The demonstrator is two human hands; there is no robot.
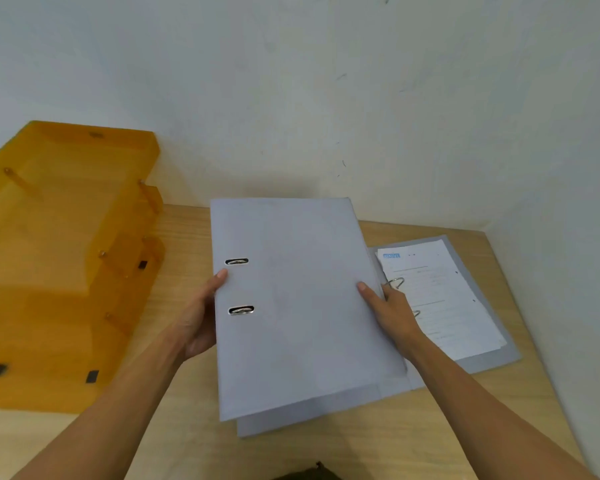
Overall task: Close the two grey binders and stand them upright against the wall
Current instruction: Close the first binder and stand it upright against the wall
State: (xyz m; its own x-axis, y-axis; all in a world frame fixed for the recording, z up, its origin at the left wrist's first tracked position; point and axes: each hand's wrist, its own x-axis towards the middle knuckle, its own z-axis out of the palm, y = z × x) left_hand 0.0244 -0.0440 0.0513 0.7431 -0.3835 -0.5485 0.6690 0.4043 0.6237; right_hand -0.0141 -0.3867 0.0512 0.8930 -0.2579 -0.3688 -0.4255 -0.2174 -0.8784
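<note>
A closed grey binder (302, 306) with two metal slots near its spine is held in the middle, over the wooden table (187, 438). My left hand (200, 320) grips its spine edge, thumb on the cover. My right hand (390, 315) grips its open edge, thumb on top. A second grey binder (492, 358) lies open and flat on the table to the right, partly under the first. White printed papers (444, 299) sit on its metal rings (397, 283). The pale wall (326, 98) rises just behind the table.
A stack of translucent orange letter trays (59, 265) fills the left side of the table, reaching the wall. The table's right edge runs along a side wall (568, 237). A dark object (312, 474) shows at the bottom edge.
</note>
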